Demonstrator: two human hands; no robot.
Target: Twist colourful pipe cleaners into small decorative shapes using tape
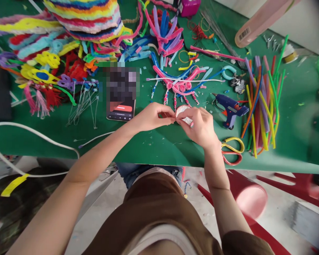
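My left hand [154, 116] is closed in a pinch, its fingertips meeting those of my right hand at the left edge of a small round disc [182, 109]. Whatever lies in that pinch is too small to make out. The disc has a pale speckled face and a pinkish rim. My right hand [200, 124] is closed on it, thumb and fingers covering part of its face. Just beyond the disc lies a pink and blue pipe-cleaner piece [178, 86] with rosettes and hanging bead strings. A white beaded strip [186, 80] crosses over it.
Right of my hands lie a blue glue gun [230, 108], scissors [232, 150] and a bundle of coloured pipe cleaners [263, 106]. At left are a phone [121, 94], wire stems [86, 102] and heaped fuzzy pieces [42, 42]. A white cable [34, 131] loops over the table's front edge.
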